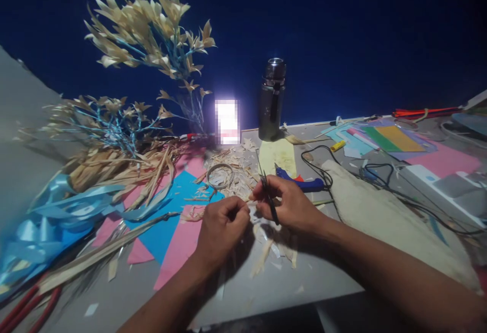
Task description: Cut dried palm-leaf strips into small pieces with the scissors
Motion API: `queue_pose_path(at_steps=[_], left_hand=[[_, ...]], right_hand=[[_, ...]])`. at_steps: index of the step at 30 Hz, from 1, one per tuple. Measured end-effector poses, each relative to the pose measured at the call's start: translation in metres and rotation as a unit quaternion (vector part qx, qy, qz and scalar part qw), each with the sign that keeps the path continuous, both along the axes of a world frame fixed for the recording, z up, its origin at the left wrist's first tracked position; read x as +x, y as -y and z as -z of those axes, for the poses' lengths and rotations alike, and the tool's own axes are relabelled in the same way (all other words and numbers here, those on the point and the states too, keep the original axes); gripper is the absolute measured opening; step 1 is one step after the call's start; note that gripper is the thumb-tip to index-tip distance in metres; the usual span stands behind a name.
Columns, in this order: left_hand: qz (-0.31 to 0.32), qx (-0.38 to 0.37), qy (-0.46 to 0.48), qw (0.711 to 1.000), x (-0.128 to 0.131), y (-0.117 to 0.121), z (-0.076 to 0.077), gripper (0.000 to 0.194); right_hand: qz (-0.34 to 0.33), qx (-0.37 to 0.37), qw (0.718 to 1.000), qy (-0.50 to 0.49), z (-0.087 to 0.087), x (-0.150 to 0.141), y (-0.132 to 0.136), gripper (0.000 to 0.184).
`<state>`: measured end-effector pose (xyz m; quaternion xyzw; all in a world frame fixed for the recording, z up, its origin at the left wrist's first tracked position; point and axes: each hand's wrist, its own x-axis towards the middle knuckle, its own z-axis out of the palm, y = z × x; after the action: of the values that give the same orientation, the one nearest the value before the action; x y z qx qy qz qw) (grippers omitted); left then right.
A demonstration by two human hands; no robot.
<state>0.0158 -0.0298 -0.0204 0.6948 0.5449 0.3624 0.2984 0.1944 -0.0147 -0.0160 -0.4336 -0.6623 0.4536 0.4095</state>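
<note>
My right hand (291, 203) is closed around a pair of dark scissors (272, 206), their thin blades pointing up and away from me. Close beside it, my left hand (225, 224) is pinched shut, and what sits in its fingertips is too small to make out. A tiny pale bit shows between the two hands. Pale husk scraps (264, 259) lie on the table under them. Just beyond the right hand rests a blue glue gun (308, 186). A ring-shaped roll of tape (219, 175) lies among shavings past the left hand.
Husk flowers on blue stems (152, 43) stand at the back left, near a bright light (227, 122) and a dark flask (271, 102). Blue ribbon (57, 211) and blue paper (163, 221) lie left. A pale cloth (380, 216), coloured sheets (395, 137) and a power strip (443, 193) lie right.
</note>
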Motion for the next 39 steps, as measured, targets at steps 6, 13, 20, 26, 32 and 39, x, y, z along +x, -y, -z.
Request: queue_pose_path(at_steps=[6,13,20,26,32,39], left_hand=[[0.020,0.049,-0.076,0.996,0.002,0.002,0.004,0.026],[0.008,0.051,-0.075,0.996,0.006,0.004,0.003,0.027],[-0.009,0.006,-0.046,0.999,0.002,0.004,0.002,0.029],[0.013,0.051,-0.069,0.996,0.002,0.005,0.010,0.029],[0.014,0.095,-0.071,0.993,0.002,0.006,0.008,0.028],[0.005,0.087,-0.090,0.992,0.000,0.004,0.012,0.028]], right_hand=[[-0.003,0.066,0.994,0.091,0.010,-0.003,0.002,0.015],[0.081,0.086,0.975,0.188,0.010,0.001,-0.004,0.020],[0.007,-0.015,0.998,0.055,-0.004,0.008,-0.010,0.025],[0.002,0.090,0.987,0.134,0.014,-0.004,0.000,0.016],[0.075,0.087,0.979,0.171,0.003,0.008,-0.007,0.021],[-0.029,0.112,0.987,0.108,0.008,0.006,-0.005,0.020]])
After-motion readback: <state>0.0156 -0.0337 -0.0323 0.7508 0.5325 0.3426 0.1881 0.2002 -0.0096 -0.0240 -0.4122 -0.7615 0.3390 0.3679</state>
